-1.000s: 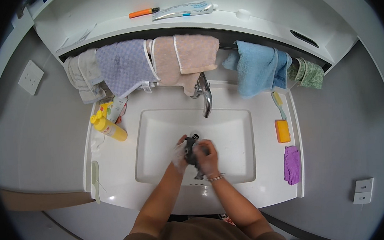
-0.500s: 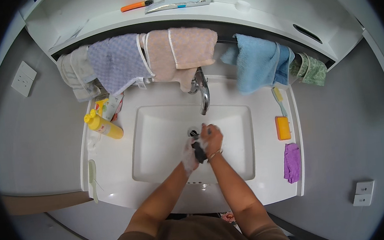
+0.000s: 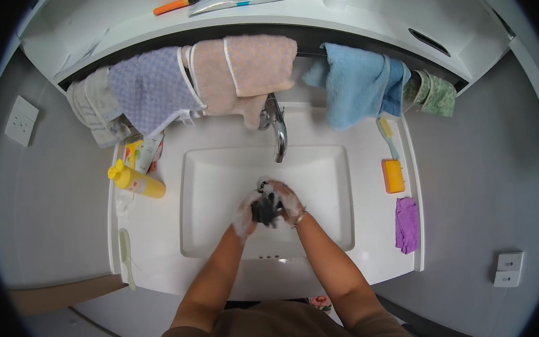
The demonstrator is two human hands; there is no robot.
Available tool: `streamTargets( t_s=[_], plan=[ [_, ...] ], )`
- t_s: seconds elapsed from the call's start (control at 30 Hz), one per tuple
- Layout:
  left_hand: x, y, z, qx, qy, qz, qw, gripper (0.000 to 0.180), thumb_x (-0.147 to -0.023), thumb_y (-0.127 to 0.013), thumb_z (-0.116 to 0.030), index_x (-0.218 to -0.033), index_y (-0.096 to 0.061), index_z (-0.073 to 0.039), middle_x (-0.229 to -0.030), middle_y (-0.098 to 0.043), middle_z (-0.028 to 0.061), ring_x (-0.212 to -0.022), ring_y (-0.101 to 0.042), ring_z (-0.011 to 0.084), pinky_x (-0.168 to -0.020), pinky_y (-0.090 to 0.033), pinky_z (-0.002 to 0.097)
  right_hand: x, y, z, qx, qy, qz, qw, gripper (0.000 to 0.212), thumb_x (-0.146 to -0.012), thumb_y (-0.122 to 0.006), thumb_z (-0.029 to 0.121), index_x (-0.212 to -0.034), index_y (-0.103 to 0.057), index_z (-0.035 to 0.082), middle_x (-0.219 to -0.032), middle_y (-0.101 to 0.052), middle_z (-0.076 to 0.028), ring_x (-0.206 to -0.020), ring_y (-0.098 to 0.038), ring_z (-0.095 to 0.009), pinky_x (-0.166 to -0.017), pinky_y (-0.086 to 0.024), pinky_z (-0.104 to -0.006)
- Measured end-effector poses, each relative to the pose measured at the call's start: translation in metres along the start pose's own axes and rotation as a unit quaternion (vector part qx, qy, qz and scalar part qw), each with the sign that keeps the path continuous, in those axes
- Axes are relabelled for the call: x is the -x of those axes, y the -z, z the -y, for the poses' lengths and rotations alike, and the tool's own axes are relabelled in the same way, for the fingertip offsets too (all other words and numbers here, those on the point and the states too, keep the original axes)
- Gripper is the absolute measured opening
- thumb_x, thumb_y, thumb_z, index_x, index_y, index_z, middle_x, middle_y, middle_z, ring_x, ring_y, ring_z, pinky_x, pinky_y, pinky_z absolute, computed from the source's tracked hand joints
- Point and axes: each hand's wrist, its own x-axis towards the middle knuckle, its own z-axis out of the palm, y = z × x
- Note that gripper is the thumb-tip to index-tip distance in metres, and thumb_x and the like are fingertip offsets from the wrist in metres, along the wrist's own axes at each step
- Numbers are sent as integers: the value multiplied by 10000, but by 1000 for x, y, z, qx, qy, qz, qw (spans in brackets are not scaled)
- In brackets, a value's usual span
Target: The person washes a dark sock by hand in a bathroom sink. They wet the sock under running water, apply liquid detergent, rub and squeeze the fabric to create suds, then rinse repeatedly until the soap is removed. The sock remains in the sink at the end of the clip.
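Observation:
Over the white sink basin (image 3: 323, 202), both my hands are lathered with suds around a small dark soapy cloth (image 3: 263, 212); its exact kind is hard to make out. My left hand (image 3: 243, 217) grips the cloth from the left, fingers curled against it. On the other side, my right hand (image 3: 290, 200), with a band at the wrist, is closed on the cloth's right part. Part of the drain (image 3: 262, 185) shows just beyond the fingers. Above them stands a chrome faucet (image 3: 279, 133), with no water seen running.
Towels hang along the back, including a purple one (image 3: 153, 92) and a blue one (image 3: 358, 85). Yellow bottle (image 3: 139, 182) and pale comb (image 3: 126, 259) lie on the left counter. At right are a brush (image 3: 387, 137), an orange sponge (image 3: 393, 176) and a purple cloth (image 3: 406, 224).
My hands have spread apart slightly and the dark cloth shows more between them. My right hand has gone from a fist above the cloth to its right side. The view has shifted a little.

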Motion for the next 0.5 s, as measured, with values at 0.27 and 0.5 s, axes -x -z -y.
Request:
streamTargets(
  t_s=[0.27, 0.5],
  plan=[
    [2, 13, -29, 63, 79, -29, 994, 359, -885, -436, -385, -1087, -510, -98, -1006, -588, 114, -922, -571, 234, -782, -459, 448, 31, -8, 26, 143, 204, -17, 968, 238, -768, -417, -47, -878, -605, 49, -879, -627, -50, -781, -602, -179, -711, -487, -265],
    [-47, 28, 38, 110, -73, 66, 989, 178, -899, -433, -202, -969, -532, -71, -961, -577, 61, -889, -563, 171, -759, -480, 300, 48, -52, 5, 446, 384, -151, 794, 161, -768, -620, 189, -712, -591, 40, -729, -553, -140, -634, -544, -322, -574, -459, -386]
  ],
)
